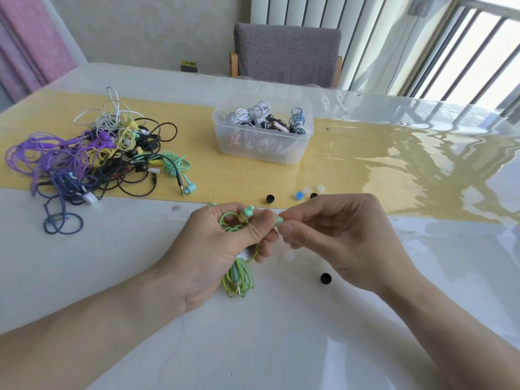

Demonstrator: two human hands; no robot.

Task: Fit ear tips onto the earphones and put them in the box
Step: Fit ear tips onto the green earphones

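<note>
My left hand [219, 249] grips a coiled green earphone set [239, 277]; its cable loops hang below my palm and one mint earbud [247, 213] sticks up above my fingers. My right hand [337, 235] pinches the second earbud's mint end [279, 221] between thumb and forefinger, right against my left fingertips. Loose ear tips lie on the table: a black tip [325, 278] near my right wrist, a whitish tip [288, 256] below my fingers, and beyond my hands a black tip [270, 198] and a blue tip [300, 195]. The clear plastic box [261, 147] holds several bundled earphones.
A tangled pile of purple, yellow, black, white and mint earphones [98, 153] covers the left of the yellow runner [351, 170]. Two clear ear tips [306, 190] lie near the blue one. A grey chair [287, 52] stands behind the table's far edge.
</note>
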